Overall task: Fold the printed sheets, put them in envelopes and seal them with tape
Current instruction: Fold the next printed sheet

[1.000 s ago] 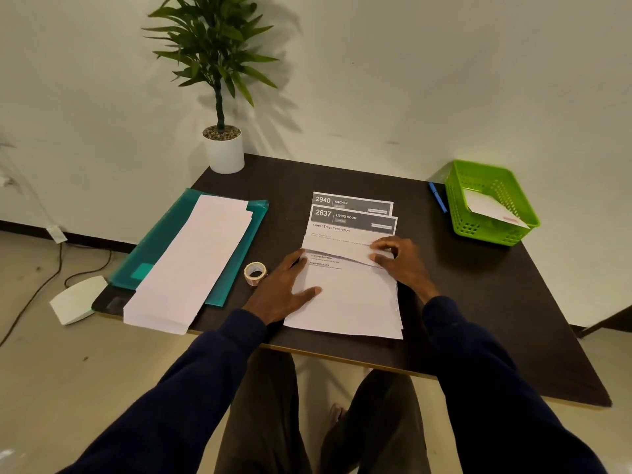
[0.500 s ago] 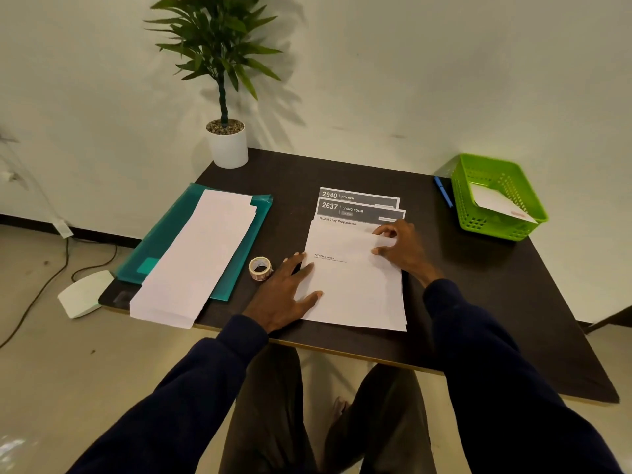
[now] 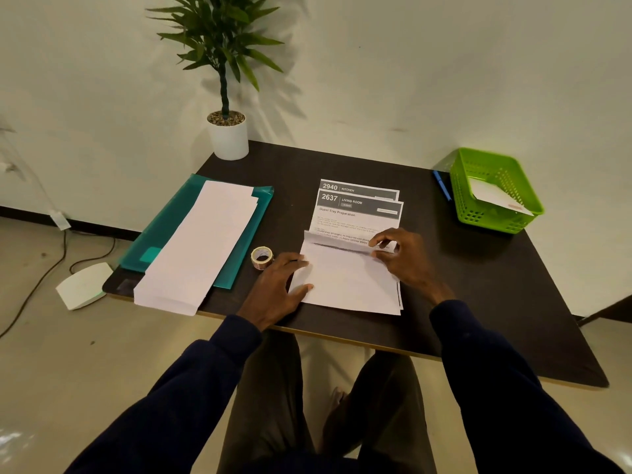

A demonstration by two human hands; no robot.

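A dark bench point(image 3: 478, 302) stands against a plain pale wall point(image 3: 444, 63). A potted plant point(image 3: 225, 131) sits upper left. The floor point(image 3: 68, 354) is light, with cables point(image 3: 41, 278) at left.

Two printed sheets point(image 3: 355, 217) (perhaps more beneath), one tape roll point(image 3: 262, 257), one basket point(image 3: 478, 213), one pen point(image 3: 442, 185), one plant point(image 3: 224, 56).

The square table top point(image 3: 496, 302) is dark brown. The white printed paper sheets point(image 3: 355, 218) have dark grey bands on top. The flat plastic folder point(image 3: 171, 227) is teal. The plastic mesh basket point(image 3: 492, 217) is bright green.
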